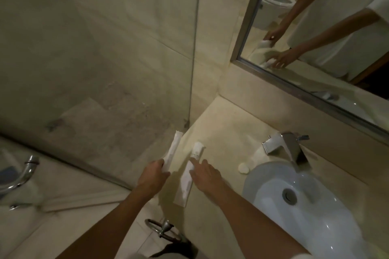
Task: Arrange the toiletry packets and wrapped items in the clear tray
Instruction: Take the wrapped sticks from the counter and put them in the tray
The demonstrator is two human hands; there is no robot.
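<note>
My left hand [154, 175] grips the near end of a long white packet [173, 149], which points up and away over the counter's left edge. My right hand [205, 175] reaches with straight fingers onto a second long white packet [185, 185] lying on the beige counter [223, 132]. A small white wrapped roll [197, 150] lies just beyond that packet's far end. I cannot make out the clear tray; a faint glassy shape may lie under the packets.
A white basin [305, 206] with a chrome tap [286, 147] fills the right. A small round white item [243, 168] sits by the basin rim. A glass shower panel [193, 48] stands left of the counter, a mirror [315, 27] behind it, a towel ring [162, 228] below.
</note>
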